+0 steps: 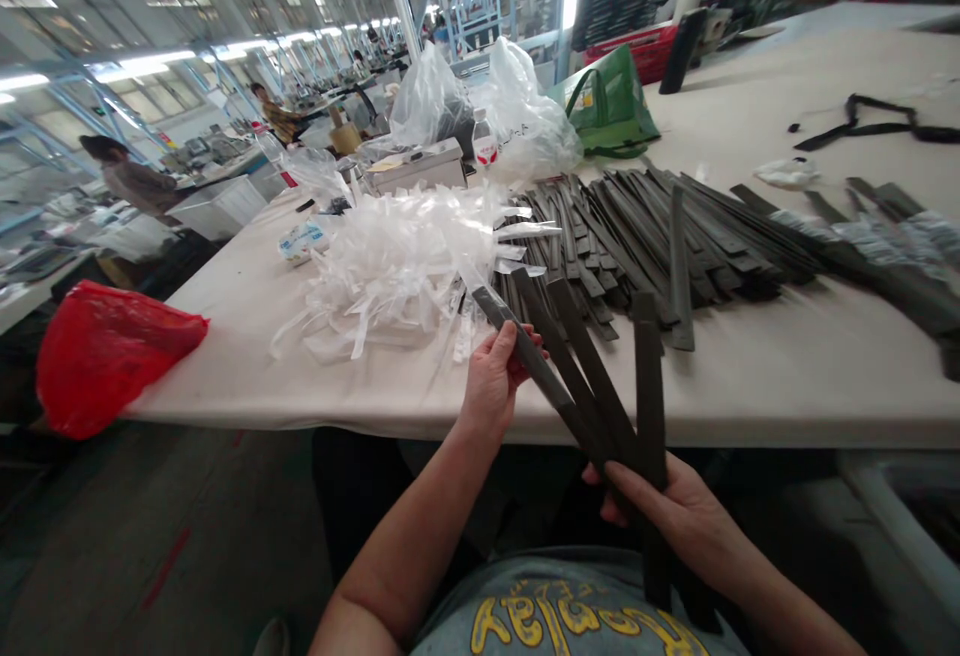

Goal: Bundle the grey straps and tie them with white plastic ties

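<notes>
My right hand [675, 511] grips the lower ends of several dark flat strips [649, 376], fanned out upward over the table edge. My left hand [495, 376] pinches the leftmost strip [525, 346] partway up; a clear plastic sleeve [517, 231] covers that strip's far end. Behind it on the table lies a heap of empty clear sleeves [390, 256]. A large pile of loose dark strips [645, 226] spreads across the table centre.
The pale table [787, 376] also carries sleeved strips [885, 236] at right, a green bag [611, 106], white plastic bags [517, 116], a box [416, 166] and a black strap [877, 121]. A red bag [105, 351] hangs at the left corner. Other people work at far benches.
</notes>
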`<state>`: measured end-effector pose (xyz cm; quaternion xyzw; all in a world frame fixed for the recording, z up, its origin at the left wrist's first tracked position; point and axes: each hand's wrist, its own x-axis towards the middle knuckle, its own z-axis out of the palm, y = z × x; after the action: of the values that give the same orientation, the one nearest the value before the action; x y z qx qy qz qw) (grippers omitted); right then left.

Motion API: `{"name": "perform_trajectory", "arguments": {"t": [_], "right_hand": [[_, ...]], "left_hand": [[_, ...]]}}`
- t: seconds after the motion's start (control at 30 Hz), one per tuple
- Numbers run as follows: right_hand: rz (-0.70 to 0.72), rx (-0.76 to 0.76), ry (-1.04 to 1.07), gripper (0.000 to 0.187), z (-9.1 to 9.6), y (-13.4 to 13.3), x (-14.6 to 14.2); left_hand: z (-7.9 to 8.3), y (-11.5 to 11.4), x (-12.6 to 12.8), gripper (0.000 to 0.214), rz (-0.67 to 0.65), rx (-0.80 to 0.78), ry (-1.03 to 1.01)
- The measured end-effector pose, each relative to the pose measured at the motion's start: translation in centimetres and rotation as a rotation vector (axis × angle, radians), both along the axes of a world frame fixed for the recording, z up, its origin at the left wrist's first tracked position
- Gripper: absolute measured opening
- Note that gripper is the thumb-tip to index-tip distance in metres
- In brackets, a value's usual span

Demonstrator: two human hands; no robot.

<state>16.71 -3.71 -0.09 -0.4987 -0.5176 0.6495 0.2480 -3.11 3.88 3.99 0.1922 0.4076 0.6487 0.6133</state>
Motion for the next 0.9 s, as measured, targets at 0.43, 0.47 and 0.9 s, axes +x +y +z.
{"name": "perform_trajectory", "arguments": {"t": [0.43,0.47,0.9], "right_hand": [[-0.024,0.113,-0.244,0.045,-1.7,0.0,0.5],[-0.033,0.156,-0.300,0.047,-1.7,0.0,0.6],[0.052,0.129,-0.222,0.036,-1.3,-1.2,1.7]], "left_hand": [[-0.6,0.8,-0.9,0.043,0.106,0.008,-0.007],[-0.7,1.0,-0.9,0.043,0.127,0.003,-0.006],[-0.9,2.6,-2.9,0.028,0.249,-0.028,-0.076]]}}
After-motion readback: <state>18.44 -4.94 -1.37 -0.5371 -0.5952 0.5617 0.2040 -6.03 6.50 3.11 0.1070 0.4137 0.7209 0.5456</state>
